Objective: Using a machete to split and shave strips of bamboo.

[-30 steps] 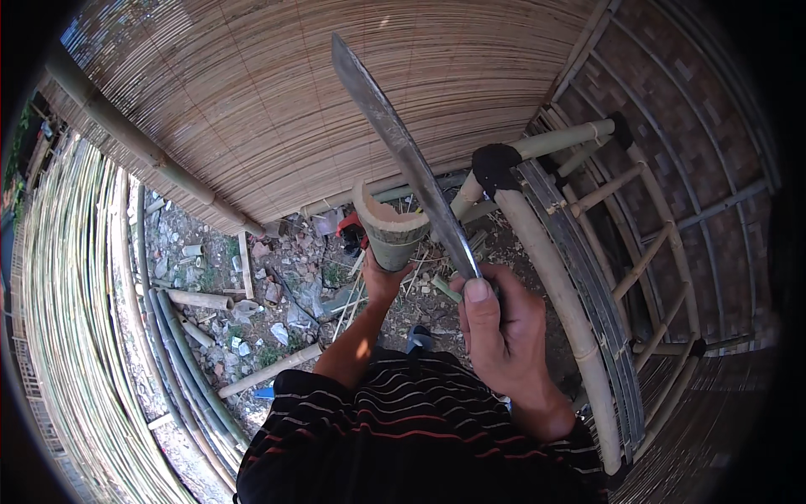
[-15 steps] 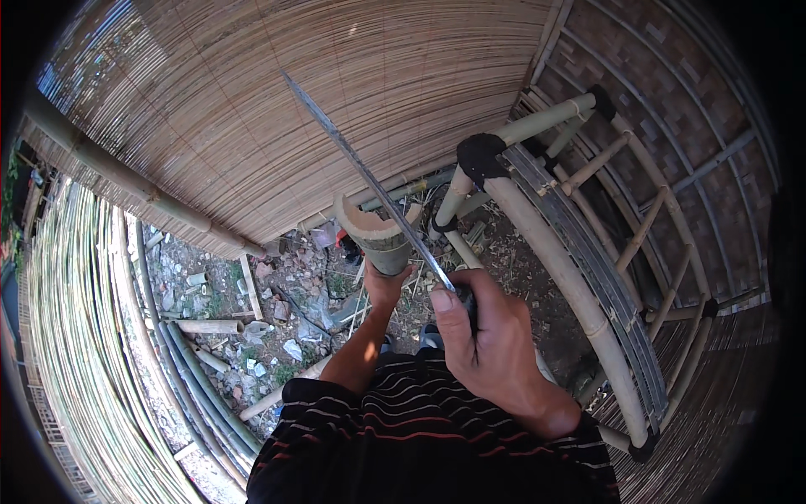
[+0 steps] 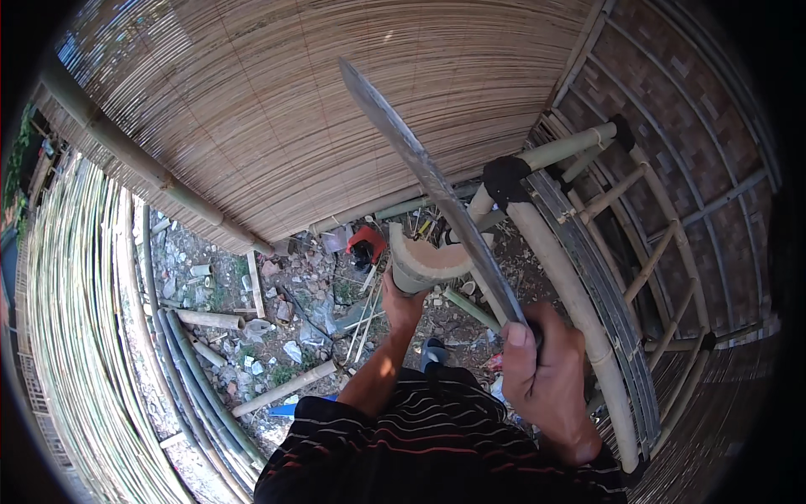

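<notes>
A hollow bamboo section point(image 3: 418, 268) is hovering above littered ground point(image 3: 285, 311), its notched mouth exposing pale inner wall, its depths hiding from view. The left hand point(image 3: 402, 304) is grasping it; the right hand point(image 3: 546, 370) is clenching a machete point(image 3: 426, 172) beside a bamboo frame point(image 3: 588, 326).

The right grip point(image 3: 550, 370) mostly hides the knife handle point(image 3: 539, 333); the bamboo tube point(image 3: 413, 275) partly hides the left grip point(image 3: 405, 304).
</notes>
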### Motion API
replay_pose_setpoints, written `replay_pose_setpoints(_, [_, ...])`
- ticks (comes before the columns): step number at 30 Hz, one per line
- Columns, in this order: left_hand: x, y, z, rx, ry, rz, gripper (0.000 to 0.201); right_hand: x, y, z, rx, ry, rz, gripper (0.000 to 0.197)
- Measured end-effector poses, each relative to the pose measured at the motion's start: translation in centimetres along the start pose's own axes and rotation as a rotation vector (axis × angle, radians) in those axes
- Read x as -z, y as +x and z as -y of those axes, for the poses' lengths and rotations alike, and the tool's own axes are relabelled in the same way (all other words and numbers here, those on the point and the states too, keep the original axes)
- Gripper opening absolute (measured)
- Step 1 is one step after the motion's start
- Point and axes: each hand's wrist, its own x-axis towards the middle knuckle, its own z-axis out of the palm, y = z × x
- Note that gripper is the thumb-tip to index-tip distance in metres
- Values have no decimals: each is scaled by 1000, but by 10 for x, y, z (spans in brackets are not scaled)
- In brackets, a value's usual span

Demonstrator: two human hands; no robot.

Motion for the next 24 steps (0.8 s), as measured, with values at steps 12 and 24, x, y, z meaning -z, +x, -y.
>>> replay_pose_setpoints(12, [196,151,-217,-672,-19,-365,67,0,16,-4,-147,-38,55,35])
replay_pose_setpoints(24, [99,207,-341,-1333,503,-88,66,5,12,8,-4,-135,86,37])
